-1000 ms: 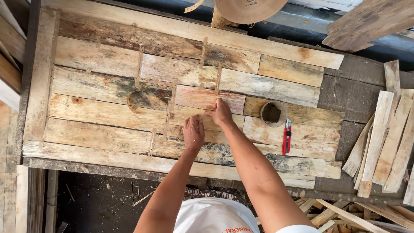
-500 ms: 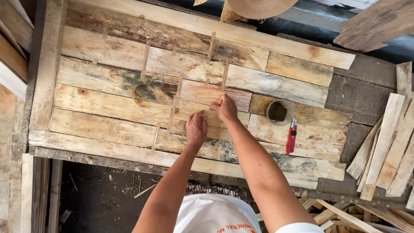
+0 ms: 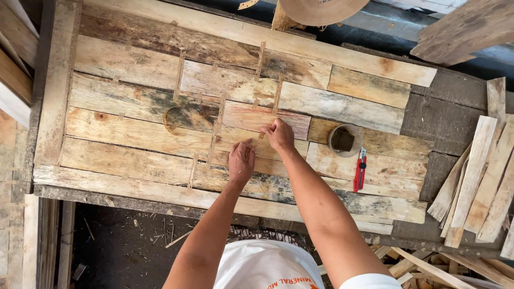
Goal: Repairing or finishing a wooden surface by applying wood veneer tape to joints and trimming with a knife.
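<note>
A panel of weathered wooden planks (image 3: 134, 101) lies flat across the bench, its seams covered by thin tape strips. My left hand (image 3: 241, 160) presses flat on the planks near the middle, fingers together. Just to its right, my right hand (image 3: 278, 134) is curled with its fingertips pinching a short tape strip (image 3: 263, 132) at a seam beside a reddish plank (image 3: 251, 116).
A small round cup (image 3: 344, 140) and a red utility knife (image 3: 360, 170) rest on the planks right of my hands. Loose wooden slats (image 3: 482, 176) are stacked at the right edge. A tape roll (image 3: 321, 8) sits at the top. Dark debris-strewn floor (image 3: 123, 241) shows below.
Both hands stay at the same seam with only small finger shifts. The camera view has drifted slightly, so the panel sits a little lower and to the right.
</note>
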